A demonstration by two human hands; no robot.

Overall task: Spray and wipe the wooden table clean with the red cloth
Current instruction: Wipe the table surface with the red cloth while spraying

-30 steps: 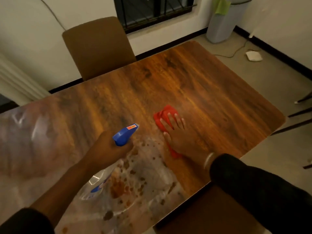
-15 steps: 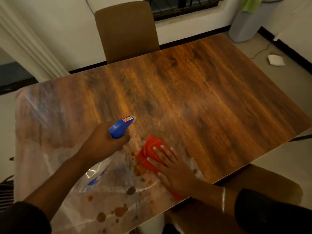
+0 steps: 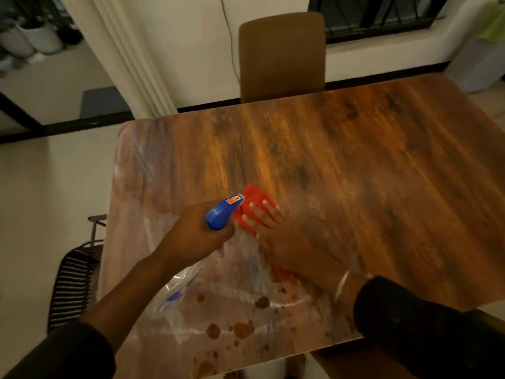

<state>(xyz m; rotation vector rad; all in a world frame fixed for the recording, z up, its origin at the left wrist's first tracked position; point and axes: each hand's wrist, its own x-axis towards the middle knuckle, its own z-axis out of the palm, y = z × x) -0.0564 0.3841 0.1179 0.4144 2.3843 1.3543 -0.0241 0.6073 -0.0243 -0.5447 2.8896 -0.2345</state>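
Observation:
The wooden table (image 3: 355, 173) fills the view, wet and streaked at its left and near parts, with brown stains (image 3: 243, 328) near the front edge. My left hand (image 3: 196, 231) grips a clear spray bottle (image 3: 180, 291) by its blue trigger head (image 3: 221, 213), held above the table. My right hand (image 3: 276, 236) lies flat with fingers spread on the red cloth (image 3: 252, 199), pressing it onto the tabletop just right of the spray nozzle. Most of the cloth is under the hand.
A brown upholstered chair (image 3: 281, 56) stands at the far side of the table. A black wire chair (image 3: 73, 280) sits at the left. Another brown seat (image 3: 355, 359) is under the near edge. White curtain (image 3: 128, 58) hangs at the back left.
My right hand has slid the red cloth to the left and away from me, up beside the spray nozzle. The view has swung left, showing the table's left edge.

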